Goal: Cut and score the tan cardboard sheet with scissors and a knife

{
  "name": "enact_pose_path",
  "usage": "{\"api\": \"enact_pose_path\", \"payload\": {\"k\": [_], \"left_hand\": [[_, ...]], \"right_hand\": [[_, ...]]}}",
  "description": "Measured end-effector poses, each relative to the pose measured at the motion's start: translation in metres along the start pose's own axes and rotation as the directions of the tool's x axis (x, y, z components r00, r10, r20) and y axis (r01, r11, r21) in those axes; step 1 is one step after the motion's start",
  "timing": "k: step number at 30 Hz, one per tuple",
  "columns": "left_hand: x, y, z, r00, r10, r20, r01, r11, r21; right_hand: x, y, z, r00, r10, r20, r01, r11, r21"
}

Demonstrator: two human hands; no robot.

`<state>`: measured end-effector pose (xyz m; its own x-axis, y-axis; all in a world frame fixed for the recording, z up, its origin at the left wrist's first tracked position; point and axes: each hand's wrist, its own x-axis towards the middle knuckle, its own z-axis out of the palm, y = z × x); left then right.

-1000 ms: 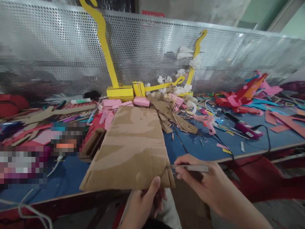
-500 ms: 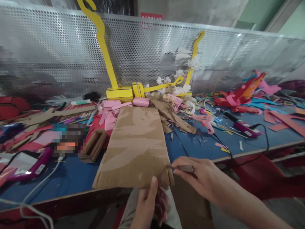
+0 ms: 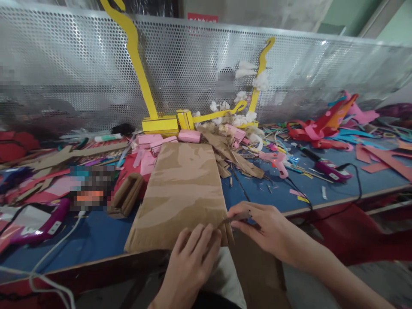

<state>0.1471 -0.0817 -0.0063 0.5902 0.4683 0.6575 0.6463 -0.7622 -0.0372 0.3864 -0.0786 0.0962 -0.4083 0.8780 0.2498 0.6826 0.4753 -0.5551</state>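
Note:
A brown cardboard sheet (image 3: pixel 183 193) lies on the blue table, its near end jutting past the front edge. My left hand (image 3: pixel 195 257) is at this near edge, fingers bent over the top face and the thumb hidden. At the sheet's lower right corner, my right hand (image 3: pixel 260 223) pinches a small thin-bladed knife (image 3: pixel 245 214). The blade tip touches the cardboard close to the right edge, where a narrow strip stands slightly apart. Left of the sheet is a folded cardboard piece (image 3: pixel 127 195).
Yellow curved shapes (image 3: pixel 138 64) lean on the perforated metal panel (image 3: pixel 193 77). Pink blocks (image 3: pixel 189 136) and torn cardboard lie behind the sheet. To the right are a pink glue gun (image 3: pixel 277 161) and a corded purple device (image 3: pixel 333 170). A white cable (image 3: pixel 58 249) runs at left.
My left hand has turned from thumb on top to fingers over the top of the cardboard. My right hand and the knife have shifted slightly up and left.

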Motion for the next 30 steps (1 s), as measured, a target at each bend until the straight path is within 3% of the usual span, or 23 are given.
{"api": "enact_pose_path", "payload": {"k": [4,10,15,20,22,26,28,30], "left_hand": [[0.003,-0.006,0.006,0.998,0.004,0.065,-0.005,1.000,0.016],[0.007,-0.005,0.010,0.999,-0.011,0.050,0.014,0.998,-0.056],[0.010,-0.004,0.014,0.996,-0.006,0.087,0.008,1.000,-0.017],[0.012,-0.004,0.022,0.987,-0.071,0.146,0.073,0.997,-0.007],[0.013,-0.003,0.024,0.980,-0.092,0.179,0.097,0.995,-0.019],[0.019,-0.004,0.020,0.949,-0.125,0.290,0.162,0.981,-0.108],[0.023,-0.008,0.013,0.929,-0.131,0.346,0.203,0.962,-0.180],[0.030,-0.015,0.001,0.912,-0.104,0.396,0.224,0.936,-0.270]], "right_hand": [[0.001,0.003,-0.005,0.999,-0.030,-0.032,0.030,0.999,-0.018],[-0.007,0.002,-0.023,0.998,-0.009,-0.058,0.006,0.999,-0.053],[-0.013,0.006,-0.020,0.991,0.015,-0.131,-0.025,0.997,-0.077],[-0.016,0.006,-0.023,0.985,0.020,-0.174,-0.036,0.995,-0.090],[-0.021,0.000,-0.034,0.954,0.017,-0.298,-0.064,0.987,-0.148],[-0.036,-0.015,-0.056,0.809,0.059,-0.584,-0.264,0.925,-0.272],[-0.039,-0.015,-0.056,0.767,0.143,-0.626,-0.301,0.941,-0.153],[-0.037,-0.009,-0.046,0.760,0.241,-0.604,-0.290,0.957,0.016]]}}
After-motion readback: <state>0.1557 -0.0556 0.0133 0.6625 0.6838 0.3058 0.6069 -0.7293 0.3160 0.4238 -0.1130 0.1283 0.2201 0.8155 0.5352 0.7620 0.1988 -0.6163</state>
